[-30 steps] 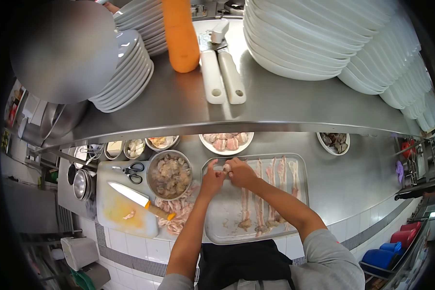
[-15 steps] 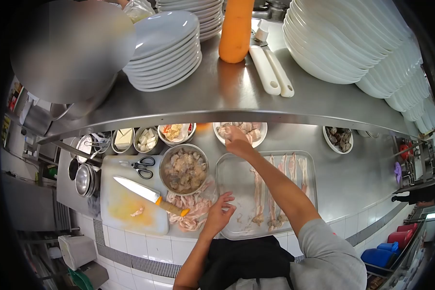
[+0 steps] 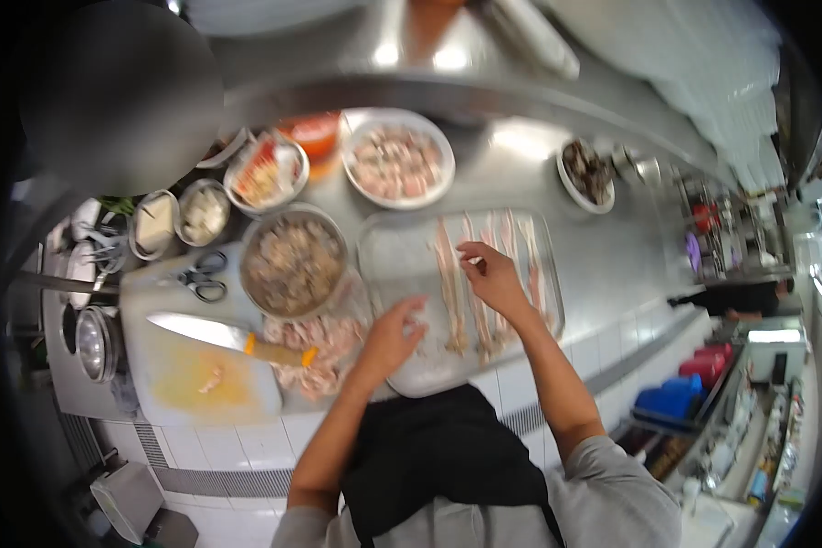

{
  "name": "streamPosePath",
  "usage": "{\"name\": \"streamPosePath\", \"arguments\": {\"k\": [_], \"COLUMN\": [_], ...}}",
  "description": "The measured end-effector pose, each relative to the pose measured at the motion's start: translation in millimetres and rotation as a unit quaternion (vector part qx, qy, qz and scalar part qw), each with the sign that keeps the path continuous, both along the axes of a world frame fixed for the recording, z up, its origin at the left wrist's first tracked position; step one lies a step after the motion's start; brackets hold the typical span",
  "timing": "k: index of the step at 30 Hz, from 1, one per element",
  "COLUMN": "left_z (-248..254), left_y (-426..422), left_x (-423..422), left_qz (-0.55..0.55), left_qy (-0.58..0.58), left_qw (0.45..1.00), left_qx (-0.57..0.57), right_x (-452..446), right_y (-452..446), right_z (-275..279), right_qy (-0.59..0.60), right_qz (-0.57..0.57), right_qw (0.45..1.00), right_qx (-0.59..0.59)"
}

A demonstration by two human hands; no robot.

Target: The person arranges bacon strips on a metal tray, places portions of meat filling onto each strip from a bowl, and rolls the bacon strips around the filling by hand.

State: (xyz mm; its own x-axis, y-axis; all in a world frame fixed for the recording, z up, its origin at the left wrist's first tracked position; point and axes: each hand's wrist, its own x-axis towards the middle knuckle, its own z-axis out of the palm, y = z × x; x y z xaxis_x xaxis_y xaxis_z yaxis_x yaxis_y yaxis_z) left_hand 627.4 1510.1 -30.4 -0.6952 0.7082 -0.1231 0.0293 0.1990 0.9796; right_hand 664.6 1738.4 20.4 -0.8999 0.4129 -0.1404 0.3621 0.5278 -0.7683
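Note:
My right hand (image 3: 491,277) hovers over the metal tray (image 3: 395,245), above thin bacon strips (image 3: 452,306) laid lengthwise in its right half. Its fingers are bent and slightly apart, with nothing visible between them. My left hand (image 3: 393,340) is over the tray's left side, fingers spread and holding nothing I can see. Behind the tray, a white bowl (image 3: 442,189) holds small pink pieces that look like rolled meat. Left of the tray are a steel bowl (image 3: 248,294) of wet greyish-brown pieces and a pile of raw bacon strips (image 3: 324,352). The picture is blurred by motion.
A large knife (image 3: 201,327) and scissors (image 3: 208,276) lie on the cutting board (image 3: 146,290), the knife's handle reaching over the bacon. Small bowls of ingredients stand behind. A bowl of dark pieces (image 3: 586,173) sits back right. A steel shelf (image 3: 338,87) overhangs the counter.
My right hand has come back from the white bowl to above the tray. My left hand is still over the tray's left side. The view has tilted down, showing more of the counter.

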Motion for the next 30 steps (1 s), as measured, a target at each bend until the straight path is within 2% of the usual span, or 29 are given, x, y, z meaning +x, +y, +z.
{"name": "streamPosePath", "arguments": {"k": [1, 3, 5, 6, 8, 9, 12, 14, 21, 23, 28, 30], "left_z": [-2, -7, -8, -12, -30, -42, -61, -63, -40, -39, -46, -46], "left_y": [5, 15, 27, 32, 44, 49, 58, 58, 50, 48, 52, 57], "left_x": [1, 3, 5, 9, 19, 25, 35, 38, 56, 62, 73, 79], "left_qz": [-0.003, -0.051, -0.105, -0.107, -0.166, -0.169, -0.22, -0.207, -0.164, -0.158, -0.152, -0.094], "left_qy": [0.01, 0.019, 0.051, 0.053, 0.135, 0.163, 0.149, 0.156, 0.181, 0.188, 0.21, 0.248], "left_qw": [1.0, 0.998, 0.993, 0.993, 0.977, 0.971, 0.964, 0.966, 0.97, 0.969, 0.966, 0.963], "left_qx": [0.017, 0.016, 0.019, 0.019, 0.0, 0.034, -0.001, 0.0, 0.014, 0.01, -0.011, -0.04], "right_x": [33, 92, 141, 149, 150, 148, 143, 144, 150, 154, 147, 138], "right_y": [0, -11, -19, -32, -52, -59, -67, -69, -57, -54, -40, -32], "right_z": [-1, -6, -34, -37, -42, -48, -71, -80, -87, -82, -69, -71], "right_qy": [-0.036, -0.173, -0.121, -0.127, -0.044, -0.04, 0.007, 0.02, 0.029, 0.045, 0.037, 0.036], "right_qz": [-0.02, 0.012, 0.063, 0.056, 0.084, 0.084, 0.054, 0.026, 0.048, 0.072, 0.098, 0.096], "right_qw": [0.999, 0.981, 0.986, 0.984, 0.972, 0.972, 0.96, 0.956, 0.965, 0.974, 0.978, 0.979], "right_qx": [0.022, 0.089, 0.1, 0.114, 0.214, 0.214, 0.274, 0.293, 0.258, 0.212, 0.181, 0.177]}}
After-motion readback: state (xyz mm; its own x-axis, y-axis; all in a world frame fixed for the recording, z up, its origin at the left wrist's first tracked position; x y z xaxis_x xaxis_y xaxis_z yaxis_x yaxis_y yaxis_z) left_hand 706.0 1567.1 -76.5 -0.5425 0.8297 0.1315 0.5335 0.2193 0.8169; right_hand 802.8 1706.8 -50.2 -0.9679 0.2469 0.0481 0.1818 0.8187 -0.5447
